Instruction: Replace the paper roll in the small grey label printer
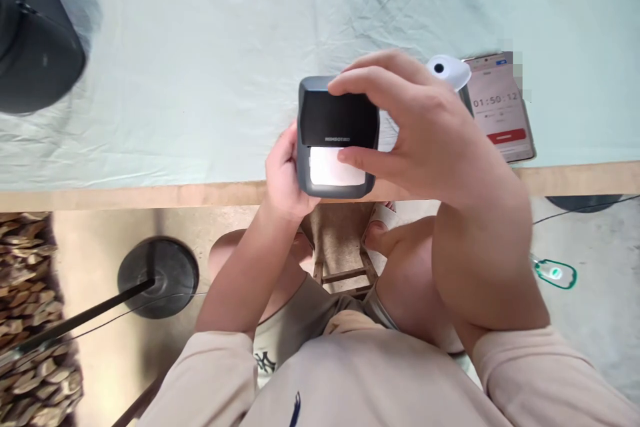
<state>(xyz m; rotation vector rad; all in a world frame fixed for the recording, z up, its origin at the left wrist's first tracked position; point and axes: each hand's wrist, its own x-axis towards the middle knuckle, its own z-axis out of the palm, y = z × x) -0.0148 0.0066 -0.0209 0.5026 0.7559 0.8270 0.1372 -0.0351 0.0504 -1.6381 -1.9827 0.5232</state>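
Note:
A small dark grey box-shaped device, with a black lid and a white label strip showing at its lower slot, is held above the table's front edge. My left hand grips it from the left and below. My right hand is curled over its right side, index finger on the top edge and another fingertip touching the white strip. Part of the device's right side is hidden behind my right hand.
A pale green cloth covers the table. A phone showing a timer lies at the right, next to a white round object. A dark object sits far left. A stand base is on the floor.

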